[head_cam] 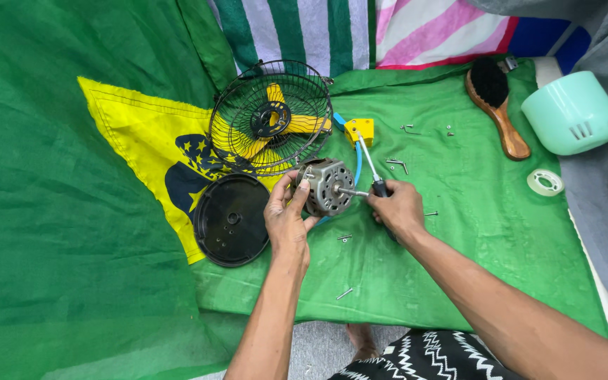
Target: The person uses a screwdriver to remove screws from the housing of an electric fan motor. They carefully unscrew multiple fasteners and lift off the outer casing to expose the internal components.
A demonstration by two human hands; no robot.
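Over the green cloth (459, 232), our left hand (286, 222) grips a small metal fan motor (326, 186), fingers (302, 193) curled round its casing, just below the wire fan guard (270, 116). Our right hand (397, 210) closes on a screwdriver (376, 181). The motor's shaft points right, toward that hand.

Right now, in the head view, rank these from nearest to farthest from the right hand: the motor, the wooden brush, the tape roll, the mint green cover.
1. Motor: just left of the right hand, held by the left hand.
2. Wooden brush: up and to the right.
3. Tape roll: far right, by the cloth's edge.
4. Mint green cover: top right corner.
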